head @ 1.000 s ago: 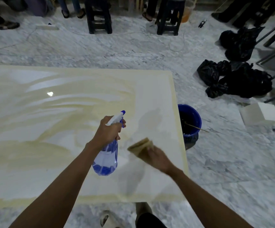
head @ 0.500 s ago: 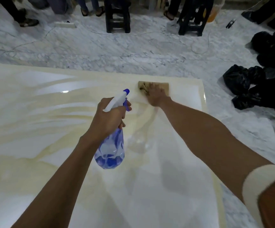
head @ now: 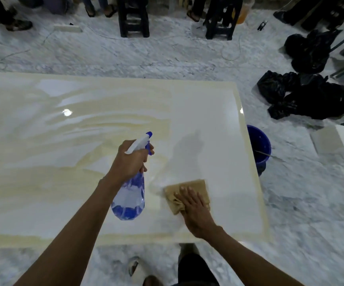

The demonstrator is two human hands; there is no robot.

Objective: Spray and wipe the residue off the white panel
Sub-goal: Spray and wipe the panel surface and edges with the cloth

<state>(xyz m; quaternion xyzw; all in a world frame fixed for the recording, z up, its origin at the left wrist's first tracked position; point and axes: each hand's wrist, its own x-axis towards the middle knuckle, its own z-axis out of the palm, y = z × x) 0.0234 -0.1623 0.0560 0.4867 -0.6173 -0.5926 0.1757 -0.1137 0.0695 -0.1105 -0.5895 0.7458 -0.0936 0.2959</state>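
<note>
1. The left hand (head: 131, 159) grips a spray bottle (head: 130, 195) above the white panel (head: 204, 112).
2. The right hand (head: 196, 211) presses flat on a tan cloth (head: 196, 185) near the panel's front right edge.
3. A blue bucket (head: 259, 145) stands just beside the panel's right side.

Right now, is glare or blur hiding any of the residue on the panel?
Head view: one small bright glare spot on the white panel, left of centre, hides little; yellowish residue reads clearly. The right hand and cloth are slightly motion-blurred, with a soft shadow beyond; wide-angle lens bows the panel's edges.
</note>
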